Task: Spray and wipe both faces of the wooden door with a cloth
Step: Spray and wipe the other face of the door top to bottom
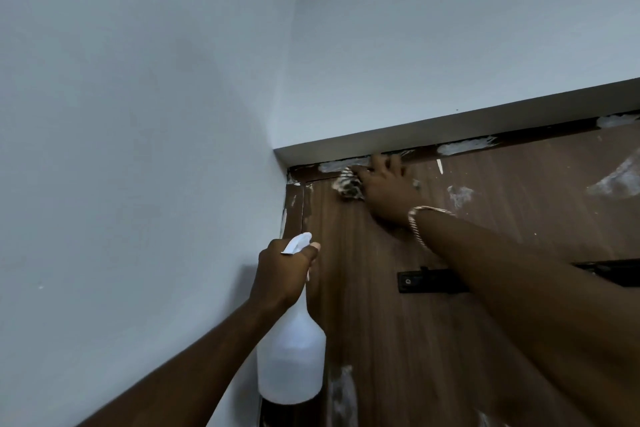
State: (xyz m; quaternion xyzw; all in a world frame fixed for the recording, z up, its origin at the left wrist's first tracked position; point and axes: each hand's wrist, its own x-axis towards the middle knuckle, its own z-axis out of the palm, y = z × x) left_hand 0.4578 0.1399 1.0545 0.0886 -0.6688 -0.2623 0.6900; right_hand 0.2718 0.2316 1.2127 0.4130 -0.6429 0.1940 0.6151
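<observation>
The brown wooden door (381,322) fills the lower right, streaked with white paint smears. My right hand (388,189) is raised to the door's top left corner and presses a patterned cloth (348,185) flat against the wood just below the frame. My left hand (282,274) grips the neck and trigger head of a white spray bottle (291,357), which hangs upright beside the door's left edge. A chain bracelet sits on my right wrist.
A black slide bolt (426,281) is mounted on the door, partly hidden behind my right forearm. A white lintel (450,130) overhangs the door top. Pale painted walls (138,114) stand on the left and above.
</observation>
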